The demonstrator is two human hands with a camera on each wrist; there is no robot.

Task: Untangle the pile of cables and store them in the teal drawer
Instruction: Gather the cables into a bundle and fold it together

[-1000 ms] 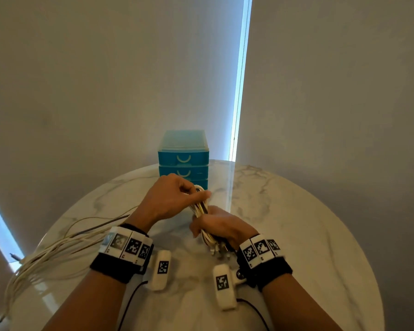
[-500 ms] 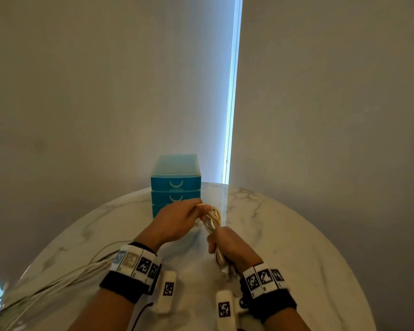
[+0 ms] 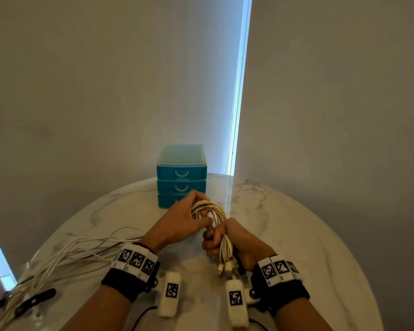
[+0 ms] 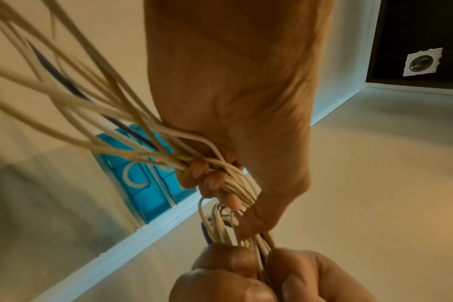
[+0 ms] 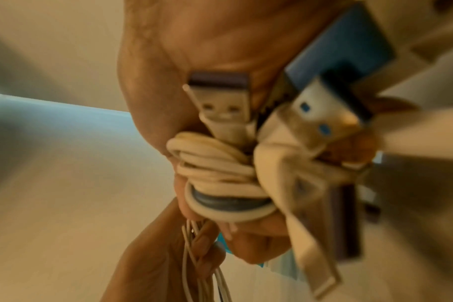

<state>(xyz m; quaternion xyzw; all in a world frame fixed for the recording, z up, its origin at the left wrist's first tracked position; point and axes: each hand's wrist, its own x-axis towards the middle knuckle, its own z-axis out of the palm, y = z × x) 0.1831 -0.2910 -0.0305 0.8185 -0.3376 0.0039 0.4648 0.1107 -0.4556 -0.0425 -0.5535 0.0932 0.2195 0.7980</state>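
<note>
A coiled bundle of white cables is held above the marble table, just in front of the teal drawer unit. My right hand grips the lower part of the coil, with USB plugs hanging out below the fist; the plugs fill the right wrist view. My left hand grips the loose strands at the coil's top, fingers curled round the cables. All three drawers look closed.
The cables' long loose ends trail off to the left across the table to its edge, with dark plugs near the rim. A bright gap between curtains rises behind the drawers. The right half of the table is bare marble.
Both hands have lifted a little toward the drawers and the coil has grown by a loop. The head view has tilted upward, so the table sits lower.
</note>
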